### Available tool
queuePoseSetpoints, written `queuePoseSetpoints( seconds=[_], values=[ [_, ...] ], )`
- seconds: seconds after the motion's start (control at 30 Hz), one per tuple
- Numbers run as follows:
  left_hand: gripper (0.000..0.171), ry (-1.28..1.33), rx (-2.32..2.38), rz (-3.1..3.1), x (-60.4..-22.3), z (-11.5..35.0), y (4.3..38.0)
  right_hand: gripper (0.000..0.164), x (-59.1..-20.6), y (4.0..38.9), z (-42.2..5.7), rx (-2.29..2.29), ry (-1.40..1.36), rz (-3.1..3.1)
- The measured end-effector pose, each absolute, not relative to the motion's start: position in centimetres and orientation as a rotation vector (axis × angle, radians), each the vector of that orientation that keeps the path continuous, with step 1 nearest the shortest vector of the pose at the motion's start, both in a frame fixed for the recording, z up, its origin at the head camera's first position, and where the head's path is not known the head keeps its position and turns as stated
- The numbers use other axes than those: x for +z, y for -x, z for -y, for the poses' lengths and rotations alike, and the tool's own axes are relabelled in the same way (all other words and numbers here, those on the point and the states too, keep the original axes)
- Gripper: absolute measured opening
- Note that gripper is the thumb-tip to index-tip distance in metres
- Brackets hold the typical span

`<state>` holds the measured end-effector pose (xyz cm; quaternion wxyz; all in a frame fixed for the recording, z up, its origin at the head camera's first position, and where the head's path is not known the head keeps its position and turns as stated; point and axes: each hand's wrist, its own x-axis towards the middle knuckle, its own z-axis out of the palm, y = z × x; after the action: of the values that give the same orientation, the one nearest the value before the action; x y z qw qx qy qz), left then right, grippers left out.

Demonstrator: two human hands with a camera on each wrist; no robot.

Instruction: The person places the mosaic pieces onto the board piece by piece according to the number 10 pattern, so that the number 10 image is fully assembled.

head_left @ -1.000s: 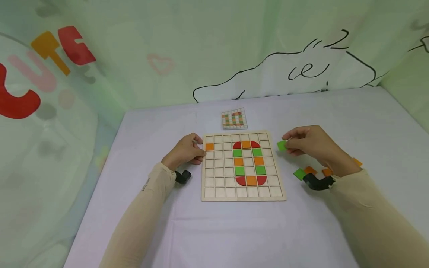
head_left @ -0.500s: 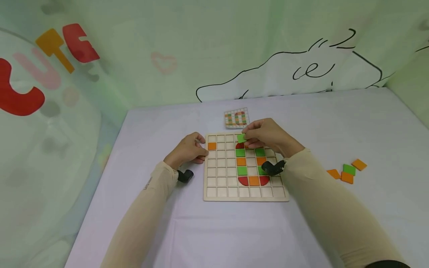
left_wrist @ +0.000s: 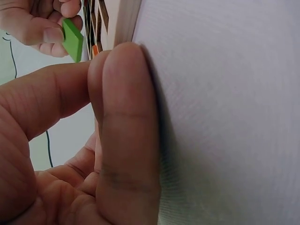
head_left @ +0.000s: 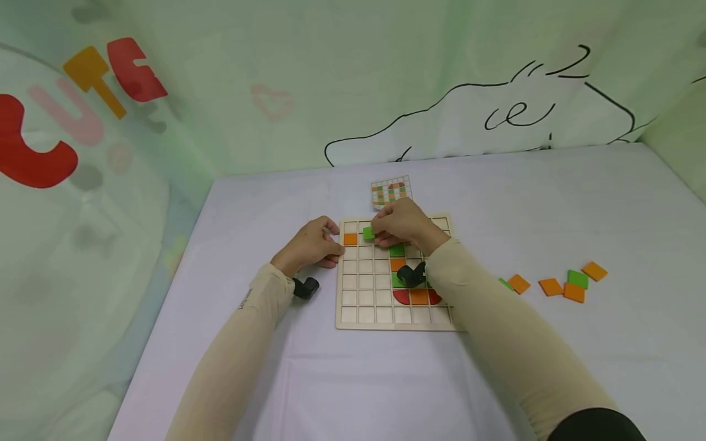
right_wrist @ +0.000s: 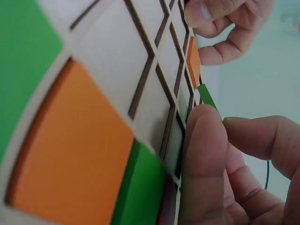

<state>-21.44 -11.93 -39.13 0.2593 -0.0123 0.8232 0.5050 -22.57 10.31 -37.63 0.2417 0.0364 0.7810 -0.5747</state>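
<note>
A small green square tile (head_left: 368,233) is pinched between the thumb and finger of my right hand (head_left: 405,222), over the upper left part of the wooden grid board (head_left: 365,315). In the right wrist view that green tile (right_wrist: 209,97) is tilted, close to an orange tile (right_wrist: 193,62) set in the board. My left hand (head_left: 310,246) rests at the board's left edge, thumb and index finger apart and touching it. Red, orange and green tiles (head_left: 397,264) form a ring in the board, partly hidden by my right wrist and sleeve.
A small printed card (head_left: 390,188) with a coloured grid pattern lies behind the board. Several loose orange and green tiles (head_left: 574,293) lie on the white cloth to the right, partly overlapping. A green printed curtain (head_left: 265,73) stands behind the table.
My right hand has carried the green tile leftward from beside the board's right edge to its upper left squares. The left hand has kept its place at the edge.
</note>
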Motion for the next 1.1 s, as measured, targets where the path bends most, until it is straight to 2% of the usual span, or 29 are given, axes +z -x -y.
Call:
queuePoseSetpoints(
  seconds=[0.9, 1.1],
  values=[
    [0.04, 0.039, 1.386, -2.221, -39.4, 12.0, 21.6, 0.013, -37.7, 22.6, -8.7, -1.436, -0.088, -2.285],
    [0.041, 0.039, 1.389, -2.218, -39.3, 12.0, 21.5, 0.015, -37.6, 22.2, -9.0, -1.429, -0.036, -2.304]
  ],
)
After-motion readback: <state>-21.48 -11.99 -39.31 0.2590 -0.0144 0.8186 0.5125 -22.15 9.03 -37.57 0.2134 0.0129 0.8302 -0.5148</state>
